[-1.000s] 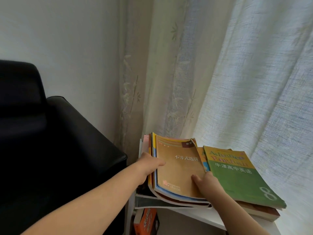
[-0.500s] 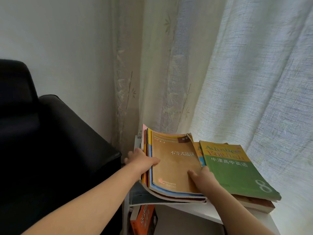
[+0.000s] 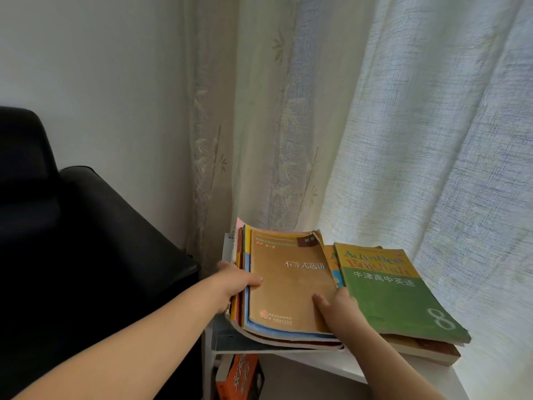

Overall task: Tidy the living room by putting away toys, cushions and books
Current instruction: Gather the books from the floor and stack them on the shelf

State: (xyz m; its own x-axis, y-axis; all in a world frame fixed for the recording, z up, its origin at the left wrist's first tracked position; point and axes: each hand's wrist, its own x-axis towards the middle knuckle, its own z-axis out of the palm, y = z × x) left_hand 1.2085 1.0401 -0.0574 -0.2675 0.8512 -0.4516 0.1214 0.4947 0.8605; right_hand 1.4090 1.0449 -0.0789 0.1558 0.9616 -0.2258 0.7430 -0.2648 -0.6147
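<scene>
A stack of thin paperback books [image 3: 288, 287] with a tan-orange cover on top lies on a white shelf top [image 3: 326, 363]. My left hand [image 3: 235, 280] grips the stack's left edge, thumb on the top cover and fingers hidden beneath. My right hand [image 3: 336, 308] holds the stack's lower right edge, thumb on the cover. Right beside it lies a green English textbook [image 3: 392, 293] on top of another small pile of books.
A black leather armchair [image 3: 86, 255] stands close on the left, its arm almost touching the shelf. Pale curtains [image 3: 360, 125] hang directly behind the books. An orange book [image 3: 242, 379] stands on the lower shelf level beneath.
The view has shifted slightly, so the books sit a little lower left in frame. Both hands keep their hold on the stack, which lies about where it was on the shelf.
</scene>
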